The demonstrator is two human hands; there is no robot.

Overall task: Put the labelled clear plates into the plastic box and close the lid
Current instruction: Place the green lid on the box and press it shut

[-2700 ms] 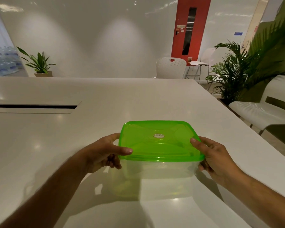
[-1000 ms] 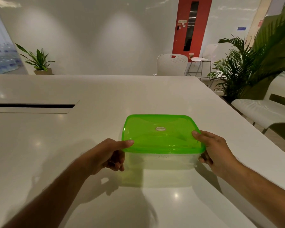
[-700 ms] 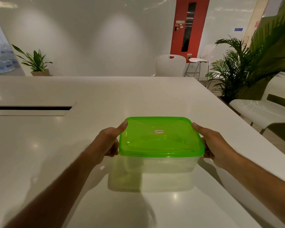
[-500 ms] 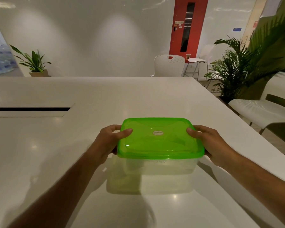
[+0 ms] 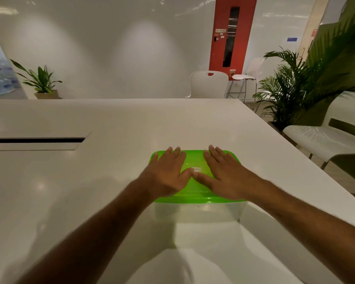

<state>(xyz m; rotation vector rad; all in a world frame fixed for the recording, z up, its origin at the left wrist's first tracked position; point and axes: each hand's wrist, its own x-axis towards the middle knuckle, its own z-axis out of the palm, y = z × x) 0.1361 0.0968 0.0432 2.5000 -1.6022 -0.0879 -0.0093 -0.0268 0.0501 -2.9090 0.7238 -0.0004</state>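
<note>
A clear plastic box (image 5: pixel 197 212) stands on the white table (image 5: pixel 111 124) in front of me, with its bright green lid (image 5: pixel 195 193) seated on top. My left hand (image 5: pixel 168 173) lies flat, palm down, on the left half of the lid. My right hand (image 5: pixel 223 173) lies flat on the right half, and the two thumbs nearly touch beside the small oval sticker at the lid's centre. Fingers of both hands are spread and hold nothing. The box's contents are too faint to make out through the wall.
A long dark cable slot (image 5: pixel 35 140) is cut into the table at the left. The table's right edge runs diagonally close to the box. Beyond it stand a white chair (image 5: pixel 324 140) and a palm plant (image 5: pixel 291 87); another chair (image 5: pixel 208 84) stands behind the far edge.
Both hands left the lid's side edges and moved onto its top, lying flat. The box stays in the same spot on the table.
</note>
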